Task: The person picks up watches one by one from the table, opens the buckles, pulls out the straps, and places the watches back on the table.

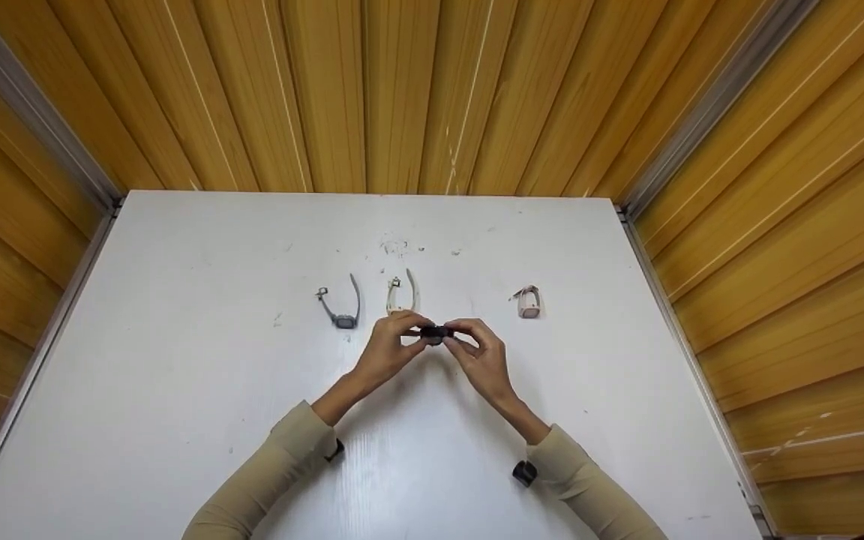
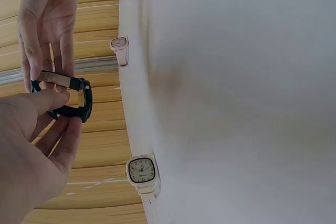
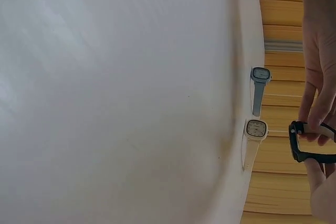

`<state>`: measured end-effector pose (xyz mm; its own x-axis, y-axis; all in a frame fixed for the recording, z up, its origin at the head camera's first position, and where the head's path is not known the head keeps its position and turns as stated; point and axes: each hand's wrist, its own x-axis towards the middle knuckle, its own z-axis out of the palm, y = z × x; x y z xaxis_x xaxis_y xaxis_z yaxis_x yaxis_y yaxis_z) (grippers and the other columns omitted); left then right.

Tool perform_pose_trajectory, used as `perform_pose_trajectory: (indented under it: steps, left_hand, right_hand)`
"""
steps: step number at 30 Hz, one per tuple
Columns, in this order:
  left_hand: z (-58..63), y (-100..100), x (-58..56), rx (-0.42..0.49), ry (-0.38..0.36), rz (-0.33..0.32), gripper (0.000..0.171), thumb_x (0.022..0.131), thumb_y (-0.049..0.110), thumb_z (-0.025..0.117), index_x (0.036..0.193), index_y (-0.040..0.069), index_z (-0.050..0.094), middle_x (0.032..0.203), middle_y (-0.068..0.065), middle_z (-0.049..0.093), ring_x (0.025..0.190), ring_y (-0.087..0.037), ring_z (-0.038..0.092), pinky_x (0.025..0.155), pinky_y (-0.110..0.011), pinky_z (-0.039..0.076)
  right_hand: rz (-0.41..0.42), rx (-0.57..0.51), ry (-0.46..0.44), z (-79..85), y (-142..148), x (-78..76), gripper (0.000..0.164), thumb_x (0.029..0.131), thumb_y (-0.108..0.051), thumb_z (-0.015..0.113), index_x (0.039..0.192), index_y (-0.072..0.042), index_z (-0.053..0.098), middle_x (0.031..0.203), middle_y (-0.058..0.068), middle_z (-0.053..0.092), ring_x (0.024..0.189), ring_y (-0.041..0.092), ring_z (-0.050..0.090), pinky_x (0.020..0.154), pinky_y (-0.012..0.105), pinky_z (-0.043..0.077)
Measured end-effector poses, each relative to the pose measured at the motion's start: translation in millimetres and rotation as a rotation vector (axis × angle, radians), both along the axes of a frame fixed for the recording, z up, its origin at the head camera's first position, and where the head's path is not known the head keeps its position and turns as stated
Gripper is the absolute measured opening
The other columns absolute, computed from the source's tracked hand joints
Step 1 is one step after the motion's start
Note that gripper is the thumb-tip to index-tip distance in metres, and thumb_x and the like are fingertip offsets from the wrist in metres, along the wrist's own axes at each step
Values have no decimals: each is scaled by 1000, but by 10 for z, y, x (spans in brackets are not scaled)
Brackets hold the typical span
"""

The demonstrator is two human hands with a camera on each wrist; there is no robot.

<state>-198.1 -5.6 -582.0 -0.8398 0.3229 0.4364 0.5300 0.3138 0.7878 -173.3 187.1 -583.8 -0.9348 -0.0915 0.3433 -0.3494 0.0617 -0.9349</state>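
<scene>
Both hands hold a black wristwatch (image 1: 436, 334) between them over the white table. My left hand (image 1: 385, 346) pinches its left side with thumb and fingers, and my right hand (image 1: 484, 358) pinches the right side. In the left wrist view the watch's dark strap (image 2: 68, 111) forms a loop, with a tan strip along part of it. Just beyond my left hand lies a cream watch (image 1: 412, 289), partly hidden by the fingers in the head view. Its square face (image 2: 142, 170) shows in the left wrist view.
A grey-blue watch (image 1: 344, 321) with its strap spread lies left of the cream one. Farther right is a pink watch (image 1: 529, 311), its strap looped. The table (image 1: 177, 360) carries small dark marks, and wood-patterned walls (image 1: 402, 90) stand behind it and at both sides.
</scene>
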Motion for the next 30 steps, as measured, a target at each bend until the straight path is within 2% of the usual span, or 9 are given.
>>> perform_pose_trajectory:
  steps: [6, 13, 16, 23, 30]
  left_hand:
    - [22, -10, 13, -41, 42, 22, 16, 88, 0, 77, 102, 6, 77, 102, -7, 75, 99, -23, 71, 86, -26, 62]
    - [44, 9, 26, -50, 83, 18, 15, 88, -1, 77, 101, 4, 76, 103, -8, 74, 100, -23, 71, 87, -22, 61]
    - [44, 22, 39, -48, 79, 26, 15, 87, -2, 77, 101, 3, 75, 104, -9, 73, 101, -24, 70, 87, -22, 61]
    - [27, 49, 44, -118, 103, 47, 12, 88, 8, 78, 100, 5, 75, 102, -7, 74, 101, -23, 69, 86, -26, 62]
    - [14, 42, 35, -115, 104, 51, 11, 88, 7, 78, 99, 6, 75, 100, -6, 73, 98, -22, 68, 83, -24, 62]
  right_hand:
    - [27, 16, 11, -35, 15, 5, 24, 91, 4, 72, 113, 9, 66, 114, 24, 64, 109, 10, 67, 98, 31, 58]
    - [46, 32, 65, -22, 49, -10, 22, 90, 2, 74, 110, 7, 67, 112, 23, 64, 110, 13, 67, 99, 31, 58]
    - [41, 49, 84, -19, 49, -23, 22, 90, 0, 74, 110, 5, 67, 112, 23, 65, 110, 13, 67, 99, 31, 58]
    - [0, 65, 97, -46, 46, 4, 23, 89, 8, 71, 111, 8, 65, 111, 26, 66, 107, 12, 68, 93, 25, 60]
    - [-16, 82, 97, -39, 36, -11, 19, 92, 4, 70, 110, 7, 66, 108, 24, 69, 105, 15, 69, 94, 23, 59]
